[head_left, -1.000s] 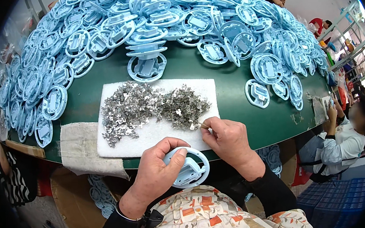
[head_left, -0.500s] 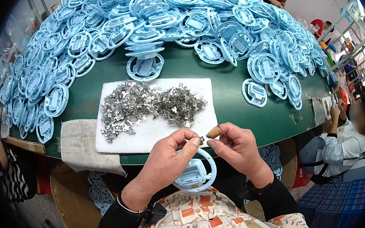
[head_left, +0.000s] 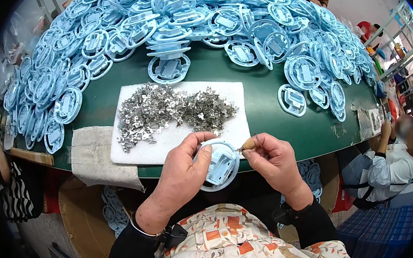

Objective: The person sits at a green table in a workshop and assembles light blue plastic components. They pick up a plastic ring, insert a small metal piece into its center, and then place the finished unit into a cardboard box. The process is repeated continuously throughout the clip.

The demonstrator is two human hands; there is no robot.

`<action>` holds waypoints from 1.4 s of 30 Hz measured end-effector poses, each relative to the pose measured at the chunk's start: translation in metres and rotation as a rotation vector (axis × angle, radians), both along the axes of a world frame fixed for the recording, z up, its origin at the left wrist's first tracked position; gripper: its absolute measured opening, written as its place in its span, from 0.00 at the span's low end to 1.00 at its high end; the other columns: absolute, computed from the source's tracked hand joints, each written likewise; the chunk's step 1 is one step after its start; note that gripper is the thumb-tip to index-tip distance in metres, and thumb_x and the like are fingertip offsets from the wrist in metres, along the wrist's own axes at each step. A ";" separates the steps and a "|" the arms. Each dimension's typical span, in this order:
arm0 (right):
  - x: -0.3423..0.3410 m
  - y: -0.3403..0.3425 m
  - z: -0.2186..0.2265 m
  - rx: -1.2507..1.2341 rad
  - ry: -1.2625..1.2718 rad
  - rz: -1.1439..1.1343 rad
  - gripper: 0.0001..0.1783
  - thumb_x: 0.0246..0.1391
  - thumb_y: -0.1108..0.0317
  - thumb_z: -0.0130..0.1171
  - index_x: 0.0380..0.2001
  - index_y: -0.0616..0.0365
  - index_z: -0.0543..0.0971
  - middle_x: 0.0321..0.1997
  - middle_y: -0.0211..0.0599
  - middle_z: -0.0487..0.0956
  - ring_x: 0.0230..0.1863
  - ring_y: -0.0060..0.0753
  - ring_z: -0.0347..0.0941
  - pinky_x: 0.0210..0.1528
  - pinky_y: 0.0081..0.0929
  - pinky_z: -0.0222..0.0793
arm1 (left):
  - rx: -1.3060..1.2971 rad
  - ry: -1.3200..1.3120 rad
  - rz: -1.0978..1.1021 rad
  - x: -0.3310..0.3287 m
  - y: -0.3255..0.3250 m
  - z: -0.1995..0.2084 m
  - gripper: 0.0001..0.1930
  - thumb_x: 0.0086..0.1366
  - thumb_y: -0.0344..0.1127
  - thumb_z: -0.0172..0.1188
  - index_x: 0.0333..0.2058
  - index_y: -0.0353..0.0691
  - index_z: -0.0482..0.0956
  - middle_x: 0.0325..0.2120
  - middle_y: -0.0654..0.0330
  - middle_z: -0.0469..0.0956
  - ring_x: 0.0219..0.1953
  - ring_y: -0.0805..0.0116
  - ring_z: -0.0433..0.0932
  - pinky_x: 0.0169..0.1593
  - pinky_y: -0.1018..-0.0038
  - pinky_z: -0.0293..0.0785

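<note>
My left hand grips a round light-blue plastic ring part by its left side, thumb over the rim. The part has a raised rectangular box in its middle and is tilted face-up. My right hand pinches a small metal clip at the part's right rim; a tan cover wraps one fingertip. Whether the clip is seated on the rim is too small to tell. Just beyond my hands, two heaps of silvery metal clips lie on a white foam sheet.
A big pile of blue ring parts covers the far side of the green table. A folded grey cloth hangs over the near edge. Below stands a cardboard box. Another person sits at the right.
My left hand has raised and turned the ring part, so its face now shows between my hands. The metal clip has passed from my left fingertips to my right ones, at the rim.
</note>
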State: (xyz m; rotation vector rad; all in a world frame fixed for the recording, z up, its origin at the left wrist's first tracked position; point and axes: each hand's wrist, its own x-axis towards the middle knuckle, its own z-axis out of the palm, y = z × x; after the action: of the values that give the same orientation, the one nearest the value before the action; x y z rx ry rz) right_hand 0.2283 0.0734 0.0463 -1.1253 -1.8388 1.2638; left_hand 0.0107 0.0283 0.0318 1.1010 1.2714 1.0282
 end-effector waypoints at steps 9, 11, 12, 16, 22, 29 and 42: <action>-0.013 0.000 -0.006 0.419 -0.320 0.081 0.07 0.50 0.74 0.67 0.34 0.58 0.80 0.21 0.37 0.80 0.21 0.34 0.78 0.24 0.29 0.72 | -0.031 0.027 0.057 0.000 0.004 -0.009 0.17 0.75 0.30 0.51 0.57 0.27 0.73 0.36 0.62 0.81 0.33 0.83 0.74 0.36 0.83 0.72; -0.016 0.001 -0.004 0.482 -0.395 0.098 0.08 0.49 0.73 0.67 0.33 0.56 0.79 0.21 0.37 0.80 0.22 0.39 0.79 0.24 0.33 0.72 | -0.025 0.029 0.053 -0.001 0.006 -0.009 0.16 0.75 0.30 0.51 0.56 0.27 0.74 0.34 0.64 0.80 0.31 0.84 0.73 0.34 0.84 0.70; -0.017 0.001 -0.002 0.505 -0.433 0.102 0.08 0.50 0.72 0.68 0.33 0.56 0.79 0.21 0.37 0.79 0.22 0.39 0.79 0.24 0.33 0.72 | -0.018 0.036 0.043 -0.001 0.006 -0.008 0.16 0.75 0.30 0.51 0.56 0.27 0.74 0.33 0.64 0.80 0.31 0.85 0.72 0.34 0.84 0.70; -0.025 0.003 0.011 0.526 -0.510 0.115 0.08 0.51 0.71 0.68 0.35 0.54 0.79 0.20 0.37 0.79 0.22 0.40 0.79 0.24 0.34 0.71 | -0.022 0.081 0.012 -0.003 0.006 -0.007 0.16 0.74 0.30 0.51 0.56 0.28 0.75 0.32 0.65 0.80 0.30 0.85 0.71 0.33 0.84 0.69; -0.019 0.005 0.017 0.295 -0.467 0.020 0.09 0.53 0.68 0.69 0.36 0.55 0.80 0.20 0.37 0.78 0.19 0.35 0.76 0.22 0.31 0.68 | -0.004 0.034 0.039 -0.002 0.006 -0.012 0.16 0.74 0.30 0.51 0.55 0.28 0.75 0.32 0.65 0.80 0.30 0.84 0.72 0.33 0.83 0.69; -0.021 -0.003 0.000 0.247 -0.371 -0.006 0.07 0.54 0.71 0.69 0.35 0.57 0.80 0.17 0.35 0.76 0.16 0.26 0.73 0.20 0.25 0.65 | -0.020 0.043 0.035 -0.002 0.006 -0.010 0.16 0.74 0.31 0.51 0.55 0.27 0.75 0.35 0.62 0.82 0.34 0.83 0.75 0.37 0.82 0.73; -0.006 -0.011 -0.005 -0.385 0.261 -0.048 0.11 0.67 0.66 0.59 0.40 0.64 0.78 0.30 0.24 0.78 0.29 0.12 0.69 0.32 0.14 0.65 | -0.056 -0.237 -0.014 -0.006 -0.006 -0.004 0.17 0.75 0.31 0.50 0.58 0.30 0.72 0.45 0.60 0.80 0.44 0.79 0.77 0.49 0.80 0.75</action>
State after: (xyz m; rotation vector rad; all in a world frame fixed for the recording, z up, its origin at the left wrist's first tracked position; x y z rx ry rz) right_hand 0.2225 0.0627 0.0413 -1.1273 -1.4051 1.6960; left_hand 0.0050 0.0221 0.0278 0.9146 1.0935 1.0718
